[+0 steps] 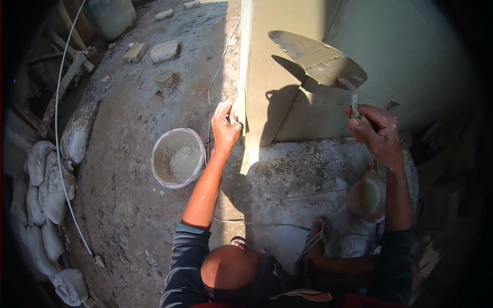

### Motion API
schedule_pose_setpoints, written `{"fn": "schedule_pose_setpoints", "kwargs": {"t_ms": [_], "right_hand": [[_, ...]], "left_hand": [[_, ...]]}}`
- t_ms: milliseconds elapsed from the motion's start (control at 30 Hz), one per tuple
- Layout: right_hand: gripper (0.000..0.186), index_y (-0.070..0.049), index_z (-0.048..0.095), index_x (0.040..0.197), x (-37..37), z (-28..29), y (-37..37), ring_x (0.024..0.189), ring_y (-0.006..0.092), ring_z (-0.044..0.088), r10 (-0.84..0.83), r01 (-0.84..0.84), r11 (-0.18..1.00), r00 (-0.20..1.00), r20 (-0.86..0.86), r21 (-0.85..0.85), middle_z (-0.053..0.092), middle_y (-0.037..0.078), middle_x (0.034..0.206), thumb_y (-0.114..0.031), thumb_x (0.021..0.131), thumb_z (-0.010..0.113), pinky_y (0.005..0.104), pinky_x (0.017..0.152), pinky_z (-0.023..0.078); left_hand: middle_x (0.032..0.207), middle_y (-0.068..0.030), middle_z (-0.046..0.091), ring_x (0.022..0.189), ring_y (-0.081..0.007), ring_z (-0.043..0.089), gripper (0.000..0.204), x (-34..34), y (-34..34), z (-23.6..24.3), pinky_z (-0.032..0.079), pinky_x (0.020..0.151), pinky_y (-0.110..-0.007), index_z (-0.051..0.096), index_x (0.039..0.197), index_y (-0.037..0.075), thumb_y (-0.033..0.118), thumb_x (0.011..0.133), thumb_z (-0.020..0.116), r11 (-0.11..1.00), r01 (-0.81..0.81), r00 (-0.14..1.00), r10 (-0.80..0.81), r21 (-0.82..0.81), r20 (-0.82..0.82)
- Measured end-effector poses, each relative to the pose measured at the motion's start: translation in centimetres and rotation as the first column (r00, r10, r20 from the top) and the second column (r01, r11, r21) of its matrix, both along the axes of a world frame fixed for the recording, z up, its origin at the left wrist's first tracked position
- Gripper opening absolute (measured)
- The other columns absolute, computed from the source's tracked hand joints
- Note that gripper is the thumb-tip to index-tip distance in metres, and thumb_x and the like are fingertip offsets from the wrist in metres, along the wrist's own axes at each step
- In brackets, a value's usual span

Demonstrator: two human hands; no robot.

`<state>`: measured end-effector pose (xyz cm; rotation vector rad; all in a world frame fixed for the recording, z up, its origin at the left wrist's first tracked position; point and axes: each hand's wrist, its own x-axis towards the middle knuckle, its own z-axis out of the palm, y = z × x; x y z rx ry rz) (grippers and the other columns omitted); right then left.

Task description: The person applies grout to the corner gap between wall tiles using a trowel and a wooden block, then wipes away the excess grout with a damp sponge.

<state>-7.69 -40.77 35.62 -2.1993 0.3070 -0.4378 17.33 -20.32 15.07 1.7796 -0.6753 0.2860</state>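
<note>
The left hand (226,126) pinches a thin wooden strip (241,110) flat against the wall corner (249,61). The right hand (377,131) grips a big trowel (318,59) up by the wall — wet mortar could slide off, or the strip could slip.

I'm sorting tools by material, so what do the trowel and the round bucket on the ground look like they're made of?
The trowel in the right hand looks like a flat metal blade, dull grey and smeared with wet mortar; its handle is hidden in the grip. The bucket looks like thin whitish plastic, judging by its pale rolled rim, caked inside with grey mortar, though the coating leaves that open.
</note>
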Motion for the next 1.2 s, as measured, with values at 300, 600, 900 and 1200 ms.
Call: {"fn": "schedule_pose_setpoints", "kwargs": {"t_ms": [300, 600, 900, 1200], "right_hand": [[0.029, 0.006, 0.063, 0.093, 4.4, -8.9, -1.2, 0.06, 0.0339, 0.05, 0.284, -0.178, 0.75, 0.957, 0.067, -0.637, 0.061, 0.015, 0.073, -0.022, 0.087, 0.071, 0.0382, 0.059, 0.044], [0.029, 0.003, 0.068, 0.104, 4.5, 1.5, -3.4, 0.053, 0.0057, 0.049, 0.083, -0.083, 0.996, 0.996, -0.019, -0.025, 0.056, 0.0, 0.067, -0.023, 0.093, 0.065, 0.0225, 0.046, 0.038], [0.027, -0.001, 0.066, 0.087, 6.9, -2.0, -3.1, 0.05, 0.0053, 0.046, 0.262, -0.245, 0.965, 0.933, -0.247, 0.098, 0.054, 0.0, 0.062, -0.027, 0.093, 0.062, 0.0245, 0.046, 0.037], [0.036, 0.006, 0.059, 0.081, 4.7, -17.2, -3.4, 0.073, 0.0439, 0.057, 0.242, -0.395, 0.885, 0.844, -0.478, -0.248, 0.06, 0.026, 0.076, -0.03, 0.086, 0.061, 0.0479, 0.072, 0.046]], "left_hand": [[0.12, -0.0199, 0.063, 0.111, -0.0328, 0.06, 0.054, -3.0, 6.0, -6.8, 0.044, 0.1, -0.036, 0.059, 0.129, 0.002, -0.012, 0.077, 0.052, 0.997, -0.068, 0.987, 0.061, -0.037, -0.151], [0.127, -0.013, 0.062, 0.12, -0.0226, 0.056, 0.04, -2.0, 7.9, 3.1, 0.04, 0.105, -0.033, 0.057, 0.128, -0.005, 0.009, 0.092, 0.065, 0.98, 0.029, 0.999, -0.033, -0.199, -0.019], [0.132, -0.0131, 0.059, 0.12, -0.0223, 0.057, 0.043, 0.5, 6.3, 12.2, 0.044, 0.104, -0.037, 0.056, 0.134, 0.001, 0.001, 0.091, 0.062, 0.943, 0.043, 0.991, 0.001, -0.329, 0.132], [0.131, -0.0148, 0.06, 0.121, -0.0247, 0.058, 0.047, 0.1, 2.7, 15.6, 0.045, 0.105, -0.04, 0.055, 0.136, 0.002, 0.001, 0.089, 0.065, 0.918, 0.258, 0.934, -0.156, -0.3, 0.322]]}}
